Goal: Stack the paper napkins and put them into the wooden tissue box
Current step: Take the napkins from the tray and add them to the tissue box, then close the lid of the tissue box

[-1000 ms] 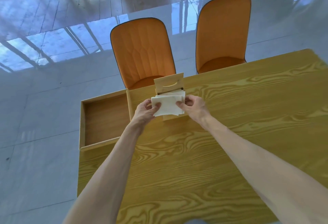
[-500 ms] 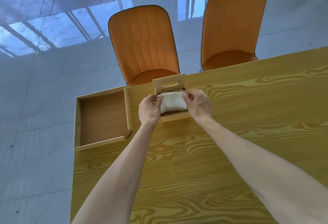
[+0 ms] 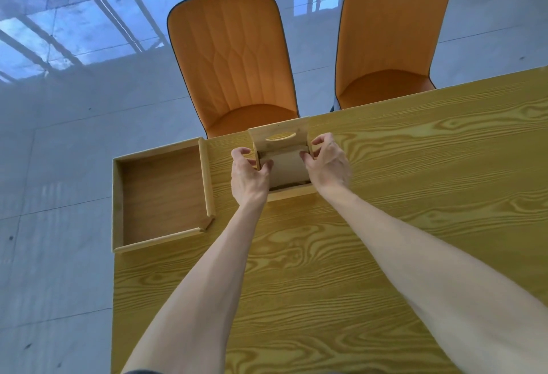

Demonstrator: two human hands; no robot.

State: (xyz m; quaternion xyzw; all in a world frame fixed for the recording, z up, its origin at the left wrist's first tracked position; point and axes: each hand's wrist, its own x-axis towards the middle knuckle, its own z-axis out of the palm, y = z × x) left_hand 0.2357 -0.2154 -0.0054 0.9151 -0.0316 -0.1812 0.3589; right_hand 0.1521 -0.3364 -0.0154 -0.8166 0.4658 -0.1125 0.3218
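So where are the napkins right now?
The napkins sit inside the wooden tissue box at the table's far edge, between the left hand and right hand.

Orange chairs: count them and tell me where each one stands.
2. One orange chair stands at the table's far edge, just behind the wooden tissue box. The other chair stands to its right, its top cropped by the frame. Any others lie outside the view.

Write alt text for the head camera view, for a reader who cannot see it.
Two bare hands, left hand and right hand, press a stack of pale paper napkins down into a small open wooden tissue box with its slotted lid raised, on a yellow wood-grain table. An empty shallow wooden tray lies left; two orange chairs stand beyond.
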